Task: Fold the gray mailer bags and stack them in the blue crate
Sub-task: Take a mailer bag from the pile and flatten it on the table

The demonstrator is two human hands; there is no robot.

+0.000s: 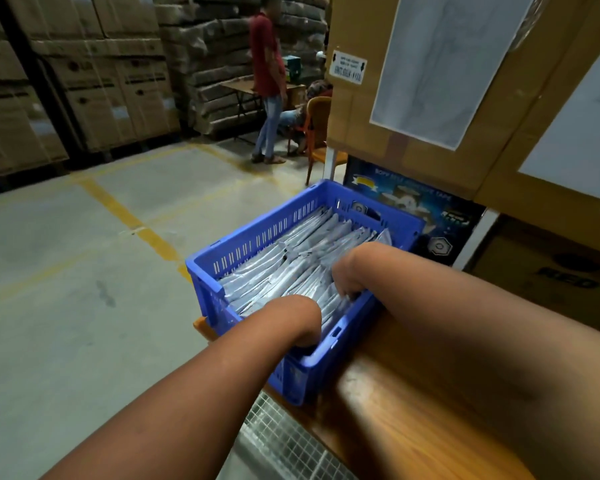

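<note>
Head camera, looking forward and down: two bare forearms reach into a blue crate (257,237) that sits on the edge of a wooden table (430,427). The crate is nearly full of folded gray bags (291,268), packed in slanting rows that stand on edge and lean against each other. The left hand (303,323) dips into the near corner of the crate, bent down at the wrist so its fingers are hidden; whether it holds a bag cannot be told. The right hand (349,277) is further in, its fingers curled down among the bags near the right wall, seemingly pressing or gripping the top edges, though the grip itself is blurred. The bags look thin, light and glossy, so they will likely be slippery and floppy, sliding apart unless held flat; a sensible hold would be along the folded edge, pinched with the whole stack pressed together. Behind the crate stands a dark printed box (430,216), and stacked cardboard boxes (430,98) with white sheets taped on rise to the right. Beyond, on a concrete floor (84,271) with yellow lines, a person in a red shirt (267,81) stands by a small table near an orange chair (317,133).
</note>
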